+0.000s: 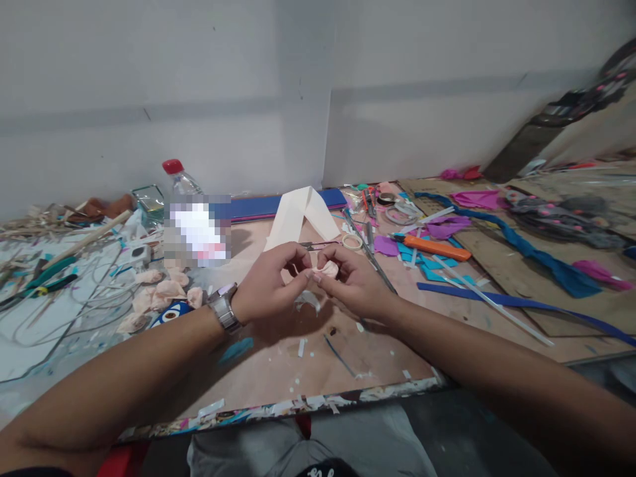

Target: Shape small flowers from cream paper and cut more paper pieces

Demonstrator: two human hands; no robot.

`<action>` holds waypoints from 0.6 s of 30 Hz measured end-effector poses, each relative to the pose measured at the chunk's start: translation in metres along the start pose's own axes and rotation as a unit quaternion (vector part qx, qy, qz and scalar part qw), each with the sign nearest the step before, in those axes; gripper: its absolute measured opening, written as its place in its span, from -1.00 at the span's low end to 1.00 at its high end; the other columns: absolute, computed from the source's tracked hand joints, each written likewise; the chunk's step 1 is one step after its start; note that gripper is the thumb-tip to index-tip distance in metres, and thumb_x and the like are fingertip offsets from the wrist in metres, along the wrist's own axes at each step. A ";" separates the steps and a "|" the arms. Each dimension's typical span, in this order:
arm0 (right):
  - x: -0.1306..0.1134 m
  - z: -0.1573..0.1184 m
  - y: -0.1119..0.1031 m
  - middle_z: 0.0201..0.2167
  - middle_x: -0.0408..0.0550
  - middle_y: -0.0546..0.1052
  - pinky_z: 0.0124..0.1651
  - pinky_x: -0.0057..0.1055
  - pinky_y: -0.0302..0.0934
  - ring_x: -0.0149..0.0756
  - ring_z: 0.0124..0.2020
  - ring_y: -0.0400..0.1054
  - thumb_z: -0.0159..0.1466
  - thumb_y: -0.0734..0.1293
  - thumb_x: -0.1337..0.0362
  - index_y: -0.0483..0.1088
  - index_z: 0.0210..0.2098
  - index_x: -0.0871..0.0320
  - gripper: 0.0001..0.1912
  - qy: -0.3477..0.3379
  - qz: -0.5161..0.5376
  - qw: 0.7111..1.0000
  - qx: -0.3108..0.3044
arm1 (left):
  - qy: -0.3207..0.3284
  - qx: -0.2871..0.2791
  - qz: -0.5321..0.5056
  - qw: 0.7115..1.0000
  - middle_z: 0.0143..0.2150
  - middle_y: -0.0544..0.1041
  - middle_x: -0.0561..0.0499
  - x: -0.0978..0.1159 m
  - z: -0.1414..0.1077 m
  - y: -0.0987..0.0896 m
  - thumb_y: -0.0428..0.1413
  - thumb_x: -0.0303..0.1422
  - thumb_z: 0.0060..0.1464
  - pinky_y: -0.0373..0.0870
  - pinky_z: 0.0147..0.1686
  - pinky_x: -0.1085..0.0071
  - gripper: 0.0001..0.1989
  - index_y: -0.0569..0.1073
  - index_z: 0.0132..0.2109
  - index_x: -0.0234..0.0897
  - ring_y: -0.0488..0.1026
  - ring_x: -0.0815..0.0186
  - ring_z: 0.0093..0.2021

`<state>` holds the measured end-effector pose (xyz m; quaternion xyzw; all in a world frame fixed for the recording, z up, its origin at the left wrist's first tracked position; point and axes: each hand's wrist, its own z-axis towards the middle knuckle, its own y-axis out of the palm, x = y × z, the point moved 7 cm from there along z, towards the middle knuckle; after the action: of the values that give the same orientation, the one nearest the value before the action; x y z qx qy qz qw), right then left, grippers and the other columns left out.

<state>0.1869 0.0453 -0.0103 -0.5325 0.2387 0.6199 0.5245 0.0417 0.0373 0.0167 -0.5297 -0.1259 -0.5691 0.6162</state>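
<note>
Over the middle of the table, my left hand (273, 278) and my right hand (356, 281) meet at their fingertips. Both pinch a small crumpled, rolled piece of pale peach crepe paper (328, 268); part of it is hidden by the fingers. Just behind the hands lies a folded cream paper strip (289, 218). A ring of tape (352, 242) is near my right fingers. Left of my watch wrist sits a pile of similar crumpled peach paper pieces (166, 291), beside a blue item with an eye pattern (173, 314).
A red-capped plastic bottle (185, 182), partly blurred out, stands at the back left. Pliers (52, 275) and cables lie left. To the right are an orange cutter knife (432, 246), a transparent glue stick (497, 305), a blue strip (477, 295) and cardboard (527, 265). A wall rises behind.
</note>
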 end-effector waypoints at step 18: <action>0.000 -0.002 0.000 -0.35 -0.23 0.38 -0.47 -0.49 0.12 -0.49 -0.51 0.22 0.29 0.48 0.07 0.29 -0.14 0.08 -0.64 0.032 0.063 0.997 0.000 | 0.104 0.043 0.069 0.991 -0.21 0.63 -0.07 0.018 -0.003 -0.005 0.17 -0.39 0.32 0.44 -0.17 0.34 -0.92 0.58 -0.13 -0.24 0.51 0.30 -0.25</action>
<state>0.1874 0.0437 -0.0106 -0.5361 0.2887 0.6345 0.4761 0.0421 0.0261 0.0313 -0.4480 -0.0482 -0.5715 0.6858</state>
